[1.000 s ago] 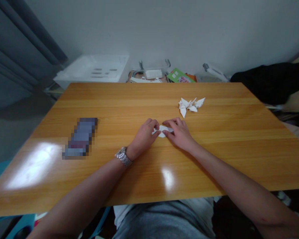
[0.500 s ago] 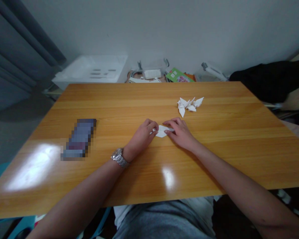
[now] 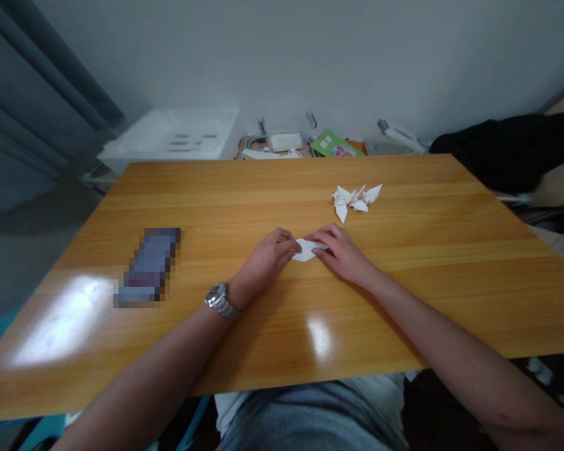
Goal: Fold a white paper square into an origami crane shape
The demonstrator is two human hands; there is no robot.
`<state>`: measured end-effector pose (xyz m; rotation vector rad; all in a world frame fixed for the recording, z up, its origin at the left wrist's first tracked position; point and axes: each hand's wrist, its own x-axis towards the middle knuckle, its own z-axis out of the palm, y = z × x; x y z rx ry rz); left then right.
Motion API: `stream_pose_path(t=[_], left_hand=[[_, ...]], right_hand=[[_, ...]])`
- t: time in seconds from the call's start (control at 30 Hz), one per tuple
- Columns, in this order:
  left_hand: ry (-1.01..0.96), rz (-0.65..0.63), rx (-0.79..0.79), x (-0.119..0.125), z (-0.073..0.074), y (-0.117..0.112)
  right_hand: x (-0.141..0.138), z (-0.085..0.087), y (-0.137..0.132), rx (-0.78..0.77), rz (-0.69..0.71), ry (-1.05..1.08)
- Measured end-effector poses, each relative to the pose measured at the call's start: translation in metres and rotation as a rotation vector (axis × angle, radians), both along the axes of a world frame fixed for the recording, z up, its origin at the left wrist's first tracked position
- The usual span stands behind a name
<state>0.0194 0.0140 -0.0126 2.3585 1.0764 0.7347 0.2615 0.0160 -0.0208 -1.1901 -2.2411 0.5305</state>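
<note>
A small piece of folded white paper (image 3: 304, 251) lies between my hands at the middle of the wooden table (image 3: 244, 207). My left hand (image 3: 276, 250) pinches its left end, with thumb and fingers closed together. At the other end, my right hand (image 3: 336, 250) grips the paper between the thumb below and the fingers above. The fingers cover both ends of the sheet. Beyond my right hand sits a cluster of folded white paper cranes (image 3: 356, 200), overlapping so that their number is hard to tell.
A blurred-out dark flat device (image 3: 150, 263) lies on the left of the table. Behind the far edge are a white plastic bin (image 3: 169, 134), a green booklet (image 3: 333, 144) and a white box (image 3: 286, 142). Dark cloth (image 3: 502, 150) is heaped at the right.
The fingers of my left hand have shifted slightly right along the paper and lie straighter. My right hand keeps its grip. The whole view has moved a little.
</note>
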Motion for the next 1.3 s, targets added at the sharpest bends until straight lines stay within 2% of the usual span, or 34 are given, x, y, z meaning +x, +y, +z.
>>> stream_pose_path(t=[0.13,0.3,0.63,0.77,1.13,1.3], left_hand=[[0.029,-0.04,0.036,-0.003,0.0,0.0],[0.16,-0.054,0.107,-0.008,0.001,-0.002],[0.391,-0.055,0.269,-0.006,0.013,-0.016],[0.441,-0.074,0.256,-0.004,0.014,-0.019],[0.377,-0.033,0.173,-0.01,0.01,-0.015],[0.358,-0.048,0.112,-0.012,0.009,-0.014]], right_hand=[[0.0,0.002,-0.002,0.024,0.022,-0.032],[0.001,0.002,-0.003,0.054,0.025,-0.044],[0.001,0.0,-0.003,0.073,0.0,-0.007],[0.003,0.0,-0.002,0.075,0.031,-0.01],[0.004,0.004,-0.004,0.094,0.119,0.003],[0.005,0.004,-0.002,0.112,0.098,0.006]])
